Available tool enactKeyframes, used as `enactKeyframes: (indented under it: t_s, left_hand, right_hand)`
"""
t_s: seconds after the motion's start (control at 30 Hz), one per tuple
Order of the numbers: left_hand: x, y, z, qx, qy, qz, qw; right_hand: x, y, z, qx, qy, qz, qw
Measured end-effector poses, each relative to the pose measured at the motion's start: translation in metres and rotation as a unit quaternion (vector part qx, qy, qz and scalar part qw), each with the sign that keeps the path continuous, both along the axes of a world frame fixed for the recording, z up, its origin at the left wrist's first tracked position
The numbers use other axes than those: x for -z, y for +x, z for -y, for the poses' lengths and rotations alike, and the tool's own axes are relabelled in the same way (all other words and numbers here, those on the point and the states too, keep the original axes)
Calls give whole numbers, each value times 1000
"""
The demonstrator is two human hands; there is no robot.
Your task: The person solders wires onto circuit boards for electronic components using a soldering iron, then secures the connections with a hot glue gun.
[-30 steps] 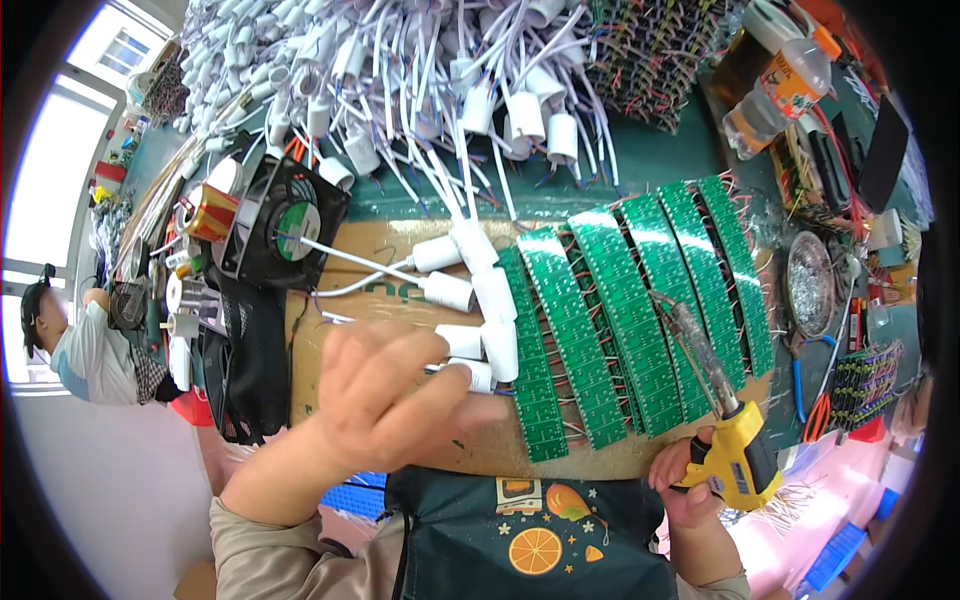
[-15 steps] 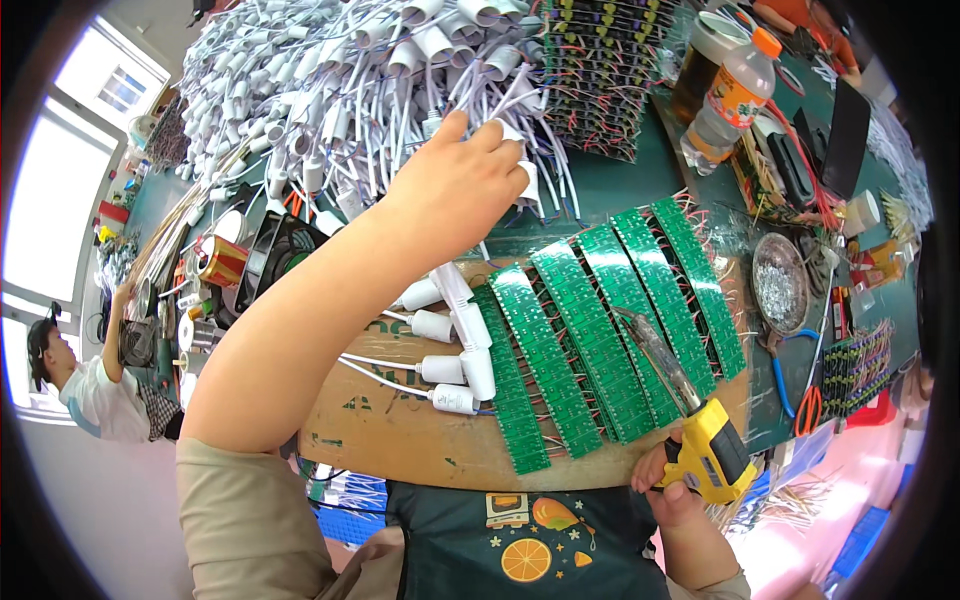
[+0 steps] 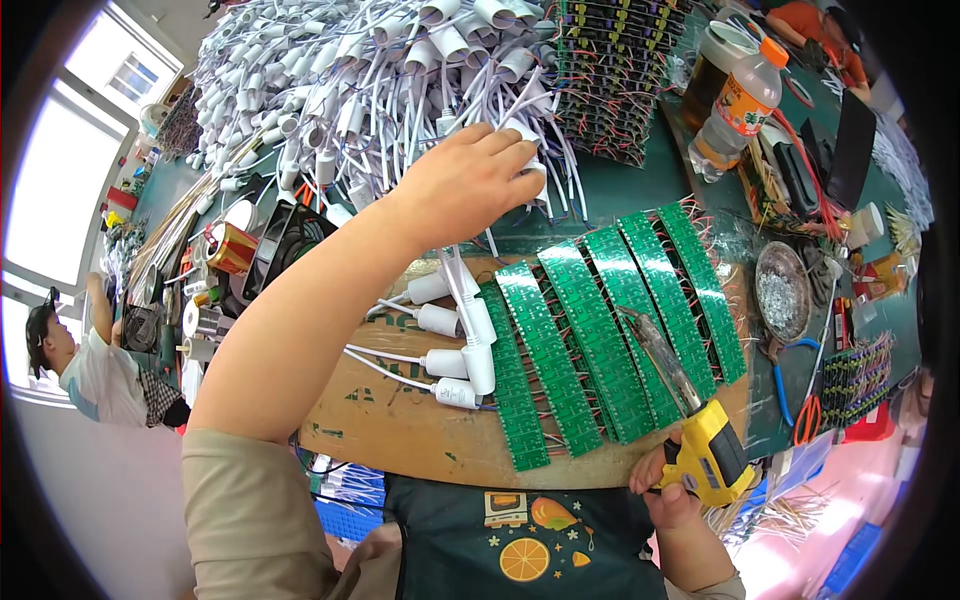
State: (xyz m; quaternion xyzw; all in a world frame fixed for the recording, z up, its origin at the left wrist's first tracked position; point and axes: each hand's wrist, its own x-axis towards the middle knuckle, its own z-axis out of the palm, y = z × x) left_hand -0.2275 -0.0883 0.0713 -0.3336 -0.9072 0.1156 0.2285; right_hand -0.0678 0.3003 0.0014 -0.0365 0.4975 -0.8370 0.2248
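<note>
- The left hand point(image 3: 468, 185) is stretched far forward over the worktop point(image 3: 620, 190); its fingers are curled closed round a white lamp socket point(image 3: 527, 133) at the near edge of the socket heap point(image 3: 370, 80).
- The socket heap, a tangle of white lamp sockets with white leads, covers the far left of the worktop.
- The right hand point(image 3: 668, 490) sits at the near edge, fingers wrapped round the yellow handle of a soldering gun point(image 3: 700, 440); the gun's tip rests over the green circuit strips point(image 3: 610, 330).
- The green circuit strips lie side by side in slanting rows on a wooden board point(image 3: 400, 430).
- Five wired sockets point(image 3: 455, 345) lie on the board, just left of the strips, their leads running toward the strips.
- A stack of dark circuit boards point(image 3: 610, 70) stands beyond the strips, beside the heap.
- A plastic bottle point(image 3: 738, 108) with an orange cap stands to the far right.
- A round metal dish point(image 3: 782, 290) lies right of the strips.
- Another person point(image 3: 90, 365) is at the left edge of the view.
</note>
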Motion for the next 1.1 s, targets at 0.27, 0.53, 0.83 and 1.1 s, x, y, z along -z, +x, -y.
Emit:
enactKeyframes:
  t_s: [0.27,0.53,0.83,1.1]
  left_hand:
    - [6,-8,-2,7,-52,40,998]
    - [-31,14,-14,48,220,-106,969]
    - [-132,220,-8,-95,162,-187,964]
    - [10,239,-68,-78,171,158,969]
  right_hand:
    - [-1,1,1,9,-8,1,1000]
    - [9,6,-3,-22,-5,-55,998]
    - [3,2,-3,-2,26,-92,995]
    - [3,0,-13,-80,37,-101,991]
